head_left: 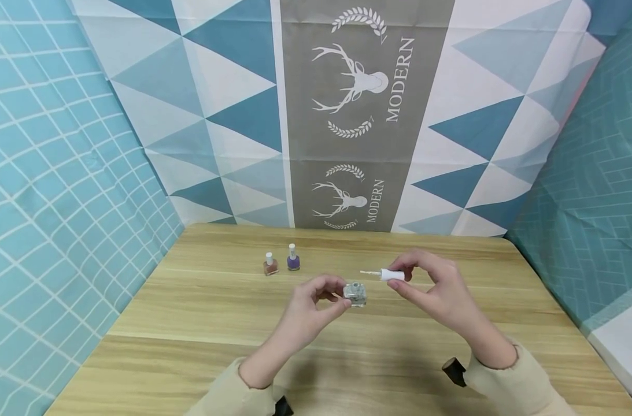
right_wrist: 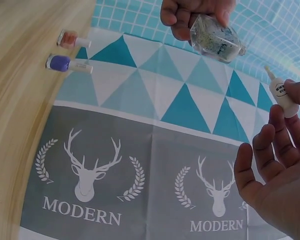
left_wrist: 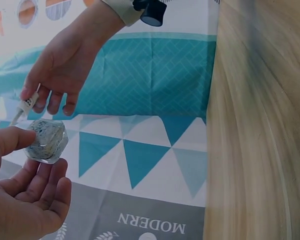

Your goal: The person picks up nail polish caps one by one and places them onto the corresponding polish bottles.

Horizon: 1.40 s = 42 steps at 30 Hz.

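My left hand (head_left: 313, 306) pinches a clear, glittery nail polish bottle (head_left: 355, 294) between thumb and fingers, its cap off. To the right, my right hand (head_left: 435, 286) pinches the white nail polish cap (head_left: 392, 275) by its side. The thin brush (head_left: 370, 273) on that cap points left, apart from the bottle and slightly higher. In the right wrist view, silvery flecks show inside the bottle (right_wrist: 217, 40), and dark print marks the cap (right_wrist: 282, 97). Seen from the left wrist, thumb and fingertips press opposite sides of the bottle (left_wrist: 47, 141).
Two capped polish bottles stand farther back on the wooden table (head_left: 201, 300): a brownish-pink bottle (head_left: 270, 266) and a purple bottle (head_left: 293, 261). Behind the table hangs a patterned cloth (head_left: 342, 190) with deer heads and triangles. Blue tiled cloth (head_left: 61, 202) flanks the left side.
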Motion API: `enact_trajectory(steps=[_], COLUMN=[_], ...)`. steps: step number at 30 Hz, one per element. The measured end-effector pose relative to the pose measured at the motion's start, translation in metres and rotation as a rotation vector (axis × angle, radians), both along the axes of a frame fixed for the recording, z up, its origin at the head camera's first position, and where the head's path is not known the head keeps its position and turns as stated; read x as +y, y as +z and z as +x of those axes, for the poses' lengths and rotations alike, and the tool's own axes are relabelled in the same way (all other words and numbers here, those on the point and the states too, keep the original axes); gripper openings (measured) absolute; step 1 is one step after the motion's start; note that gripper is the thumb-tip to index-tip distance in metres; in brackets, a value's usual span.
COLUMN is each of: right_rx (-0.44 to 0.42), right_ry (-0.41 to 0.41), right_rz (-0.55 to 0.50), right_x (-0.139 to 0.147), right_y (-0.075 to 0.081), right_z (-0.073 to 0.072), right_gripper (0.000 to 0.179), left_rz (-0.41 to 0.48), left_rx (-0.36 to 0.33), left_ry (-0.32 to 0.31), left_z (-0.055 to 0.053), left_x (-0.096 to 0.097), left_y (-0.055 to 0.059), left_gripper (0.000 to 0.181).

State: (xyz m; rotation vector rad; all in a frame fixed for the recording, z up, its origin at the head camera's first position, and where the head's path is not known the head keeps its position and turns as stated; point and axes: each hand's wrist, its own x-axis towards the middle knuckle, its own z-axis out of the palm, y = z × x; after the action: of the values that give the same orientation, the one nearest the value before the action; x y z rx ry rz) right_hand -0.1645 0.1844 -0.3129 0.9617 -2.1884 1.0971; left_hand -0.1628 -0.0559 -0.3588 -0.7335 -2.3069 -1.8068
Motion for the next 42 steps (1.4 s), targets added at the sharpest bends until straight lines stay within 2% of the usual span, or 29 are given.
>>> enact_trajectory(steps=[7, 15, 20, 27, 37, 42], right_rx=[-0.029, 0.011, 0.026, -0.001, 0.017, -0.025], right_ry=[0.01, 0.067, 0.072, 0.052, 0.072, 0.065], right_rz=[0.021, 0.019, 0.031, 0.067, 0.092, 0.111], right_x=[-0.001, -0.002, -0.003, -0.005, -0.01, -0.011], right_y=[-0.001, -0.002, -0.002, 0.003, 0.005, 0.005], right_z=[-0.002, -0.005, -0.005, -0.003, -0.005, -0.006], right_gripper=[0.031, 0.033, 0.034, 0.03, 0.031, 0.032], left_rz=[0.009, 0.001, -0.001, 0.002, -0.006, -0.005], left_rx=[0.022, 0.054, 0.048, 0.056, 0.038, 0.019], left_ry=[0.006, 0.005, 0.007, 0.008, -0.009, -0.02], left_z=[-0.004, -0.005, -0.004, -0.003, -0.003, -0.003], left_x=[0.003, 0.004, 0.004, 0.003, 0.005, 0.006], left_y=[-0.004, -0.004, -0.003, -0.002, -0.002, -0.002], left_gripper=[0.022, 0.023, 0.023, 0.023, 0.022, 0.022])
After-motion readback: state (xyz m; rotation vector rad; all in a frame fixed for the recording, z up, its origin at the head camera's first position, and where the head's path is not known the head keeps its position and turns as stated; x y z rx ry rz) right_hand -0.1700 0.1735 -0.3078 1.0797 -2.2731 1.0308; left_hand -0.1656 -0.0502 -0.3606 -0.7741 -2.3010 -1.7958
